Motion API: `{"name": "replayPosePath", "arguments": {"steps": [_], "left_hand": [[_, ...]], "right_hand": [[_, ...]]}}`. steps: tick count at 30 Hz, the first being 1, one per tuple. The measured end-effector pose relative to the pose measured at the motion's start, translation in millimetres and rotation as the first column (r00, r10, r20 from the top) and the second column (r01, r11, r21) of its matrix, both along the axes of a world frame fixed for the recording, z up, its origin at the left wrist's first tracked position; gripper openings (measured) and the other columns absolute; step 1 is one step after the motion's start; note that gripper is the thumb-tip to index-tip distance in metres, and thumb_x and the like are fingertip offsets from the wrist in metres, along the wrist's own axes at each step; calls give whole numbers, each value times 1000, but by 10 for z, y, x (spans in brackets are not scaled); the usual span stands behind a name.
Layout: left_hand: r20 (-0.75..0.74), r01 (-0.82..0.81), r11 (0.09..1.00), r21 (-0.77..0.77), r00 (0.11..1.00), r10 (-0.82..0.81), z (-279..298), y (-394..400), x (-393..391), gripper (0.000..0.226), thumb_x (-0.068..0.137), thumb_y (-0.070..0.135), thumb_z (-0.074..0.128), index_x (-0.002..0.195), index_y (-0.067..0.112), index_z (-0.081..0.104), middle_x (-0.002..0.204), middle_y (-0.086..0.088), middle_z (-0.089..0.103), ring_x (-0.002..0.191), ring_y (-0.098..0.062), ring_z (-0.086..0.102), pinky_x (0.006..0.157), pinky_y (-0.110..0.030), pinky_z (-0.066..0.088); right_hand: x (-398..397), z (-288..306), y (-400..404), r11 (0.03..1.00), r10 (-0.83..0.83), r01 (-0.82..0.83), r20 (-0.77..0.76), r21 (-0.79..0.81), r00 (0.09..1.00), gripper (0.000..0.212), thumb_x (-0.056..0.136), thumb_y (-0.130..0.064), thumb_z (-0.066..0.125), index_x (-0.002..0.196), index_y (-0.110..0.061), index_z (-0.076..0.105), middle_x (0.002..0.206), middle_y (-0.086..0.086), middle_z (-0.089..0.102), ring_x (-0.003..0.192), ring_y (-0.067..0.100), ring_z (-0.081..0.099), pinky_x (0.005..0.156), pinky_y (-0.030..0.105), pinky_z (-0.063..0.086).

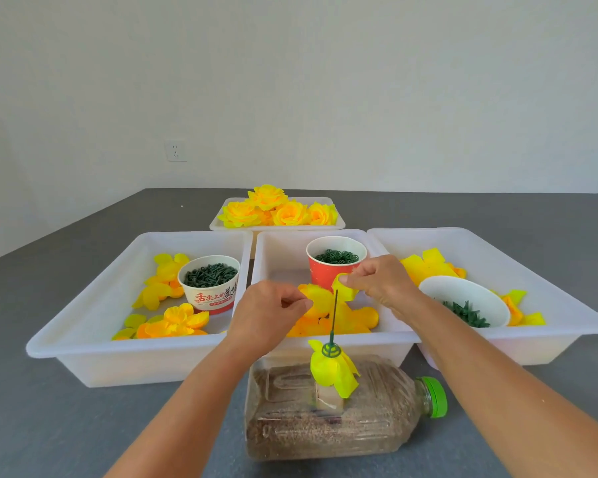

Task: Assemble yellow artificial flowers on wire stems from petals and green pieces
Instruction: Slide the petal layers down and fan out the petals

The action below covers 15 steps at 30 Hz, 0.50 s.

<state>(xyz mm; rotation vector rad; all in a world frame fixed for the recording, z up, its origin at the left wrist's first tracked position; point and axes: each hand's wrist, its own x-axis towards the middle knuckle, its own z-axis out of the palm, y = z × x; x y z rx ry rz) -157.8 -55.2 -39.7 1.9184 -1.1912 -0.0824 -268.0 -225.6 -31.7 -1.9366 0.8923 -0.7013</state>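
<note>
My left hand (270,307) and right hand (377,281) pinch opposite edges of yellow petal layer (320,298), spread flat above wire stem (334,313) tip for threading. Stem upright in sand-filled bottle (325,426) on tabletop (49,426); green disc (331,350), lower petals (332,372) already seated.

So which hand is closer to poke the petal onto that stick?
Probably the right hand. It pinches the yellow petal right beside the tip of the wire stem. The left hand holds the petal's other edge, farther from the tip.
</note>
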Motion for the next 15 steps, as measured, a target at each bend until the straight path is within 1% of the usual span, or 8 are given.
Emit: {"name": "replayPosePath", "arguments": {"steps": [3, 5, 6, 8, 9, 11, 13, 15], "left_hand": [[-16, 2, 1000, -23, 1000, -2, -10, -2, 14, 15, 85, 26, 65, 76, 17, 73, 65, 0, 68, 63, -14, 61, 60, -31, 47], [-54, -8, 998, -56, 999, 5, 1, -6, 15, 18, 87, 28, 63, 74, 18, 71, 58, 5, 62, 54, -7, 54, 54, -26, 42], [-98, -11, 996, -83, 995, 2, 21, -12, 14, 16, 88, 29, 62, 78, 20, 71, 60, 7, 61, 57, -4, 55, 56, -25, 43], [-239, -11, 987, -158, 971, -28, 91, -21, 0, 19, 85, 37, 62, 91, 20, 70, 76, 6, 67, 75, -9, 63, 69, -27, 49], [-321, -10, 981, -196, 945, -54, 138, -18, -15, 27, 80, 45, 62, 94, 22, 69, 82, 7, 68, 80, -9, 64, 72, -26, 51], [-476, -5, 971, -238, 872, -112, 231, -12, -51, 43, 67, 56, 60, 94, 22, 67, 86, 6, 70, 79, -5, 65, 68, -22, 49], [-589, 8, 976, -217, 797, -138, 292, -27, -84, 46, 67, 52, 64, 98, 18, 68, 90, 0, 72, 79, -8, 66, 66, -21, 47], [-651, 9, 981, -193, 747, -135, 315, -42, -113, 38, 74, 39, 70, 103, 14, 67, 94, -4, 71, 82, -11, 66, 67, -22, 46]], "right_hand": [[-41, 29, 38, 998, -1, -8, 159, 61, 987, 16, 81, -14, 72, 74, -2, 65, 62, 5, 59, 54, 12, 53, 44, 12, 42], [-78, 69, 63, 998, 2, -18, 226, 68, 974, 15, 84, -13, 68, 76, -1, 63, 61, 5, 59, 51, 11, 56, 42, 12, 43], [-97, 90, 76, 997, 9, -27, 256, 68, 967, 15, 85, -12, 67, 74, -4, 62, 60, 3, 58, 49, 9, 56, 43, 12, 43], [-127, 141, 120, 995, 22, -54, 328, 87, 944, 18, 85, -11, 66, 69, -7, 61, 56, 3, 57, 42, 4, 55, 42, 14, 44], [-140, 173, 150, 993, 29, -67, 356, 95, 934, 18, 85, -10, 66, 69, -7, 61, 54, 3, 57, 41, 4, 54, 42, 14, 44], [-154, 238, 210, 990, 54, -101, 402, 97, 914, 17, 84, -11, 67, 69, -7, 61, 50, 0, 59, 40, 5, 53, 42, 16, 45], [-160, 303, 273, 988, 86, -131, 429, 76, 899, 16, 83, -11, 68, 69, -8, 62, 50, -3, 60, 42, 6, 53, 45, 19, 47], [-167, 356, 337, 988, 113, -146, 431, 46, 895, 15, 83, -13, 68, 69, -9, 64, 54, -1, 62, 48, 10, 53, 53, 26, 47]]}}
